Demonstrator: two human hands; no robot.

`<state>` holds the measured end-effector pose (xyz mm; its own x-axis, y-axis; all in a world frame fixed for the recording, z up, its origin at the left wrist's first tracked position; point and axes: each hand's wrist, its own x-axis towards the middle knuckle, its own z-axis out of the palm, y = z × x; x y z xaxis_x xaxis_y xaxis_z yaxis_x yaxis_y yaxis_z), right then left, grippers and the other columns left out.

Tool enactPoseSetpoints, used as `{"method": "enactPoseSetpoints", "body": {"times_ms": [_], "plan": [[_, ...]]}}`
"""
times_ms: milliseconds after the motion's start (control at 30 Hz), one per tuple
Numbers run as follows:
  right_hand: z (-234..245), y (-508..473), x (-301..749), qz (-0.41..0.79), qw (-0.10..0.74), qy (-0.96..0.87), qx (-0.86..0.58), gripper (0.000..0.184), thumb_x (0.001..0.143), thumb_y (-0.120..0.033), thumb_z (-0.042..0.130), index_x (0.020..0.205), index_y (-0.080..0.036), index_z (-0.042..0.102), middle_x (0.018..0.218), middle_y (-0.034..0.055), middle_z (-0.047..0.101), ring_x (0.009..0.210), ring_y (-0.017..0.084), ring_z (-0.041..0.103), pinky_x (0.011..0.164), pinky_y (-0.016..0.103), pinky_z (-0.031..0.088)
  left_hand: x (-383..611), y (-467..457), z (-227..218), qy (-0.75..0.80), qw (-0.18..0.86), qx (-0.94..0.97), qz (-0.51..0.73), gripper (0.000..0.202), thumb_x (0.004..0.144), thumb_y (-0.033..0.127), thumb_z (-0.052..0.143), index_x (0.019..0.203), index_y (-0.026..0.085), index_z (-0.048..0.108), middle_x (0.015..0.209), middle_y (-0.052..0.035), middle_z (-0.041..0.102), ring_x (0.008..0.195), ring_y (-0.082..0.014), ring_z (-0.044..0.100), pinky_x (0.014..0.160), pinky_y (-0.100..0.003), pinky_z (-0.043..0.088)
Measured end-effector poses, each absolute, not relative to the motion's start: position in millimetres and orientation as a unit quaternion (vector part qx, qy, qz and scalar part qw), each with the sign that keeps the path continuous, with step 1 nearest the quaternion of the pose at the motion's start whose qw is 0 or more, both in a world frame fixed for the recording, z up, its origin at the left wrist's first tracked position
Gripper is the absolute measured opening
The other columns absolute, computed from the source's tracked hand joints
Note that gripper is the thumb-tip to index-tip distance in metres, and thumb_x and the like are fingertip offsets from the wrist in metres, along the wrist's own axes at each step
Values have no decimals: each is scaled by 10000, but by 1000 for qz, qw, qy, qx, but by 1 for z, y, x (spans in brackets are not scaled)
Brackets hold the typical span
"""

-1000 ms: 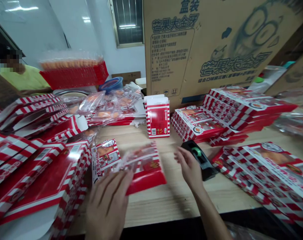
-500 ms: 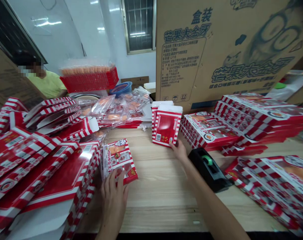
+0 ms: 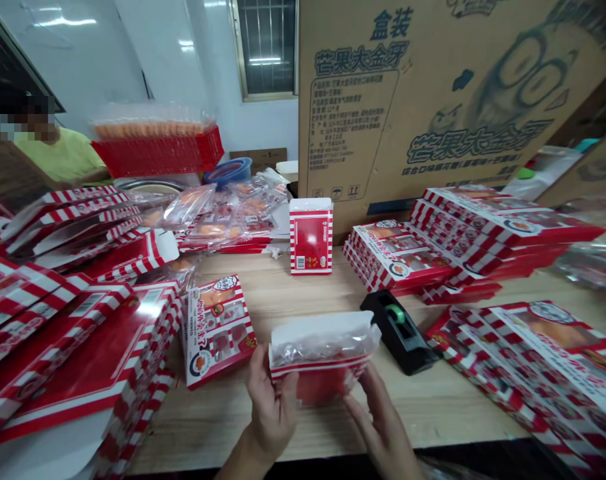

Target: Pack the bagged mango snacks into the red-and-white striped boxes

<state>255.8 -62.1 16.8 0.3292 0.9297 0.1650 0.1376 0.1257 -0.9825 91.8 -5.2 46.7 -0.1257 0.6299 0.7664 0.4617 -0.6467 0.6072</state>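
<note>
One red-striped carton (image 3: pixel 319 327) w/ bag (image 3: pixel 323 350) held between L hand (image 3: pixel 271 410) & R hand (image 3: pixel 380 423).

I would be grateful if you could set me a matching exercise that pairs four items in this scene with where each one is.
Items:
1. Black tape dispenser
2. Upright striped box
3. Open striped box
4. Red crate

Places:
A. Held between the left hand and right hand
B. Far back on the left, beyond the piled boxes
C. Lying on the wooden table, to the right of the hands
D. Standing on the table, in front of the large cardboard carton

Pairs: 1-C, 2-D, 3-A, 4-B
</note>
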Motion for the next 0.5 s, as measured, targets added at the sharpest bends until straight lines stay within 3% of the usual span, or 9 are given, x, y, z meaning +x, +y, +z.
{"method": "enactPoseSetpoints", "body": {"times_ms": [100, 233, 333, 400, 467, 500], "plan": [[32, -65, 244, 257, 651, -432, -568, 486, 931, -318, 562, 1404, -309, 452, 1438, 65, 509, 1301, 273, 498, 1056, 448, 434, 90, -9, 41, 392, 58, 666, 632, 468, 986, 254, 404, 1443, 237, 303, 1170, -134, 615, 1022, -200, 665, 792, -312, 583], [56, -59, 241, 180, 654, -468, -567, 283, 918, -423, 568, 1136, -279, 679, 1150, 82, 696, 1157, 308, 591, 1044, 522, 413, 79, -14, 50, 384, 57, 674, 628, 231, 975, 268, 432, 1164, 240, 560, 1075, -86, 637, 990, -199, 668, 781, -311, 586], [74, -56, 247, 197, 646, -490, -551, 312, 918, -498, 532, 900, -286, 759, 946, 82, 733, 1000, 317, 646, 921, 494, 497, 73, -22, 66, 406, 100, 674, 609, 246, 993, 276, 368, 954, 223, 605, 902, -63, 661, 821, -182, 696, 649, -279, 592], [86, -56, 249, 240, 646, -475, -548, 289, 911, -490, 553, 875, -293, 761, 962, 74, 736, 976, 299, 662, 860, 432, 533, 73, -28, 78, 430, 193, 654, 592, 241, 1004, 271, 334, 1049, 240, 569, 808, -37, 670, 707, -164, 698, 570, -259, 583], [97, -57, 251, 303, 653, -445, -533, 243, 908, -449, 587, 1086, -333, 704, 1101, 64, 725, 1027, 277, 668, 845, 387, 554, 72, -31, 91, 431, 326, 622, 566, 331, 1010, 312, 327, 1329, 265, 401, 858, -56, 713, 704, -172, 714, 577, -275, 597], [102, -58, 252, 340, 656, -431, -518, 321, 911, -426, 595, 1224, -364, 624, 1181, 62, 703, 1061, 264, 666, 842, 370, 562, 71, -30, 98, 417, 388, 612, 549, 429, 1009, 352, 329, 1428, 267, 288, 931, -88, 733, 751, -188, 728, 612, -296, 611]]}}
